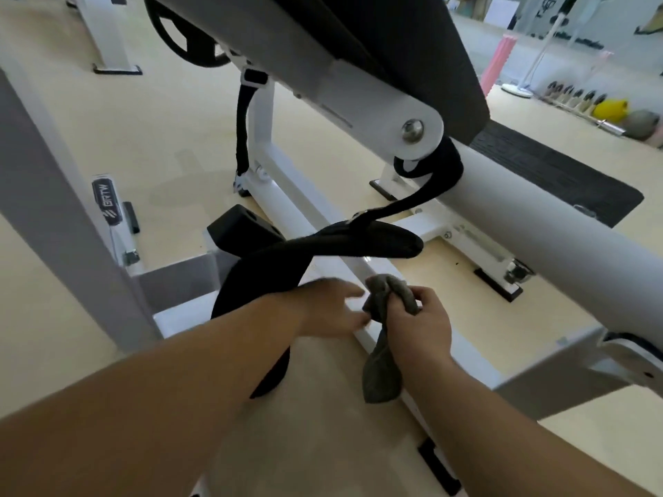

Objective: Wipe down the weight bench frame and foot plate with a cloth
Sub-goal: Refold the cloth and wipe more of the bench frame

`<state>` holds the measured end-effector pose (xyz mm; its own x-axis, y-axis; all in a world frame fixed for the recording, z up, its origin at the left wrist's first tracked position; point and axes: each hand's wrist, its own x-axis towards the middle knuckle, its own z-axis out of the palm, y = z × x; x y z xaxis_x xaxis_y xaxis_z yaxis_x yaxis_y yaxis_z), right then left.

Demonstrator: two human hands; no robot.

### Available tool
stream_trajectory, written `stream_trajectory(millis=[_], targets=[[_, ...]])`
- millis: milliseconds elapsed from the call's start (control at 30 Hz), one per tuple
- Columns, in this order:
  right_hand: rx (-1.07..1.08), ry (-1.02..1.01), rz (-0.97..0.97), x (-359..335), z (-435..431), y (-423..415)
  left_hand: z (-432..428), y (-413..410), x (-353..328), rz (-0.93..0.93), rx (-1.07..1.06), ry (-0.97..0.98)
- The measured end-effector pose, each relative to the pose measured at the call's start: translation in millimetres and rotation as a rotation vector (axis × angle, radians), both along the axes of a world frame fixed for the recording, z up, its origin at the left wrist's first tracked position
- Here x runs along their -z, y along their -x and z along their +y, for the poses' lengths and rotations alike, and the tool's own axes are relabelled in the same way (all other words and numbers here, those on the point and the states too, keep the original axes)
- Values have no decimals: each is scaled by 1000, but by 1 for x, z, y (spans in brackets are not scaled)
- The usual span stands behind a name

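Note:
A grey cloth (382,374) is bunched in my right hand (419,324), whose fingers curl round its top while the rest hangs down over the white floor rail of the bench frame (287,188). My left hand (330,308) reaches in from the left with straight fingers, its tips right beside the cloth and just above the rail. A thick white frame tube (559,224) runs overhead to the right, under the black bench pad (423,48). A black strap (358,242) hangs from the pivot and drapes across behind my hands.
A grey upright post (53,195) stands at the left. A black weight plate (183,34) is at the top. A black floor mat (559,174) lies at the right, with kettlebells (610,109) and a pink roller (497,62) along the far wall. Beige floor surrounds the frame.

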<state>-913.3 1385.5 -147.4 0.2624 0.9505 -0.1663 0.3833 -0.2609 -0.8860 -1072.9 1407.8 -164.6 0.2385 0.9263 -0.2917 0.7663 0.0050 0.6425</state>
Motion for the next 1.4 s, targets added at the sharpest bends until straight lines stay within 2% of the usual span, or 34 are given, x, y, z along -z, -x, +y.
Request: stream_trajectory(millis=[33, 100, 133, 233, 333, 467, 567, 700, 833, 933, 967, 1000, 1033, 1067, 1100, 1167, 1267, 1300, 1333, 1367, 1400], targets=[[23, 18, -1, 0, -2, -6, -13, -7, 0, 35, 72, -6], [26, 33, -8, 0, -7, -14, -43, -19, -1, -25, 111, -1], [-2, 40, -1, -1, -8, -14, -53, -19, -2, -61, 82, -11], [-177, 76, 55, -12, -2, 7, -54, 2, -3, -180, -201, -171], [-299, 62, 16, -32, 21, 33, -57, 20, -3, -301, -425, -204], [-376, 29, 33, -46, 36, 42, -65, 28, 11, -355, -480, -125], [-310, 24, 2, -29, 27, 30, -66, 24, 19, -345, -491, -127], [-303, 147, -32, -1, 3, 10, -62, 0, 24, -567, -548, -118], [-292, 275, 106, 13, -12, -2, -52, -38, 31, -651, -539, 97], [-200, 464, 367, 11, -11, -12, -38, -59, 26, -562, -555, 161], [-161, 495, 397, 10, -9, -14, -33, -64, 25, -509, -587, 164], [-144, 467, 302, 9, -5, -15, -30, -69, 26, -474, -627, 158], [-170, 408, 123, 10, 0, -15, -26, -75, 27, -443, -685, 157], [-201, 315, -140, 8, 2, -15, -23, -83, 34, -435, -757, 153], [-209, 213, -347, 11, 7, -15, -21, -92, 43, -455, -851, 135], [-304, 41, -593, 13, 13, -19, -25, -111, 66, -530, -1041, 80], [-443, -178, -1028, 11, 21, -28, -38, -134, 100, -646, -1101, -25], [-477, -218, -1124, 13, 26, -33, -39, -140, 115, -662, -1082, -33], [-496, -172, -1142, 13, 32, -37, -38, -146, 127, -657, -1063, -19], [-520, -78, -1110, 16, 36, -44, -38, -151, 128, -672, -990, 15], [-558, 12, -1042, 19, 37, -50, -34, -157, 124, -602, -876, 0]])
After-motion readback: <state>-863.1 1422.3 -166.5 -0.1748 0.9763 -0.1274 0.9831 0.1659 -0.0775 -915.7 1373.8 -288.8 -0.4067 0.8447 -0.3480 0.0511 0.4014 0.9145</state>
